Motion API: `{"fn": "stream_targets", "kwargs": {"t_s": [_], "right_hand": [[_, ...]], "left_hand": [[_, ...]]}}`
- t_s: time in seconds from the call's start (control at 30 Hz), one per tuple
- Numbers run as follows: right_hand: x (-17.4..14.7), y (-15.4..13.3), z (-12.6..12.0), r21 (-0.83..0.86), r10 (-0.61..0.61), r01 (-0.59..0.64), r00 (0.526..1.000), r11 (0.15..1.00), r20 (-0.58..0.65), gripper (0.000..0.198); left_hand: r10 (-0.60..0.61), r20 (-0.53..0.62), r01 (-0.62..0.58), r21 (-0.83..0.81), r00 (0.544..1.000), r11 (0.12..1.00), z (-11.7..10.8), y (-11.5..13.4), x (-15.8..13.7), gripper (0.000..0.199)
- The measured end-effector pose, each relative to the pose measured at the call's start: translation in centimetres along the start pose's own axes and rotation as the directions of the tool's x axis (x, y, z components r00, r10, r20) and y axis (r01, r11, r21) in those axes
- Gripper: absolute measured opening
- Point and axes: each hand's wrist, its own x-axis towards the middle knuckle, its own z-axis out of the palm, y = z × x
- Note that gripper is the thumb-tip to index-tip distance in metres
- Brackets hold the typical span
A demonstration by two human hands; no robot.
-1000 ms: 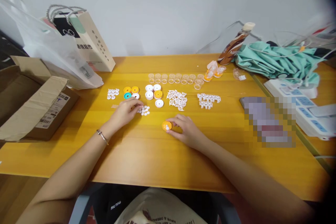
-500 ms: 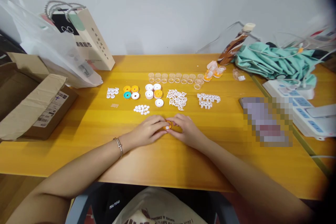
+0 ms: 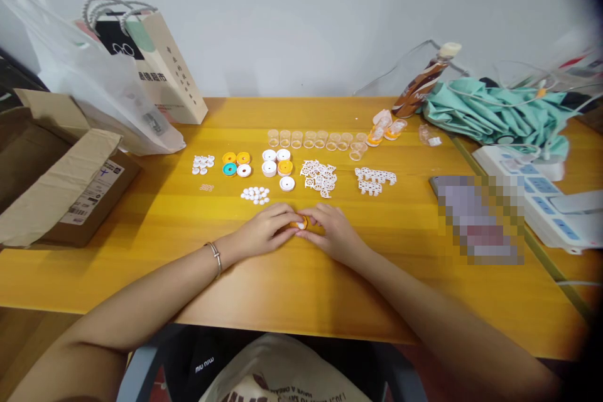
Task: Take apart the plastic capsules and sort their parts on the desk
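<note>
Between both hands, low over the table, is an orange round plastic part with a small white piece at its middle. My left hand grips its left side with thumb and fingers, which cover much of it. My right hand pinches the right side. Just beyond lie several small white discs, a white round part and a heap of white spoked plastic pieces. Farther back are white and orange round parts, and a group of orange, teal and white rings.
Clear plastic cups stand in a row at the back. White linked pieces lie right of centre. At right are a pixelated phone, a power strip and a bottle. An open cardboard box stands at left.
Both hands keep their hold on the orange part with hardly any movement. The whole view has shifted very slightly.
</note>
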Motion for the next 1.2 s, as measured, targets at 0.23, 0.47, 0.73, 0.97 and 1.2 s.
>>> {"fn": "stream_targets", "kwargs": {"t_s": [0.23,0.47,0.73,0.97,1.2], "right_hand": [[0.05,-0.21,-0.17,0.006,0.012,-0.012,1.000,1.000,0.024,0.030],[0.05,-0.24,-0.23,-0.004,0.004,-0.004,0.999,1.000,0.037,0.027],[0.15,-0.50,-0.37,-0.023,0.023,-0.022,0.997,1.000,0.069,0.023],[0.19,-0.41,-0.39,-0.016,0.011,-0.010,0.997,1.000,0.076,0.019],[0.25,-0.47,-0.39,0.004,0.009,-0.009,0.998,1.000,0.069,0.022]], "left_hand": [[-0.004,0.034,0.003,0.038,0.999,0.999,-0.17,0.28,0.24,0.021],[-0.040,0.099,0.037,0.028,0.994,0.999,-0.52,0.59,0.60,0.016],[-0.133,0.107,0.133,0.008,0.985,0.991,-0.48,0.62,0.78,0.010],[-0.115,0.075,0.117,-0.031,0.991,0.993,-0.27,0.53,0.65,0.005],[0.005,0.058,-0.011,0.095,0.998,0.995,0.09,0.38,0.62,0.013]]}}
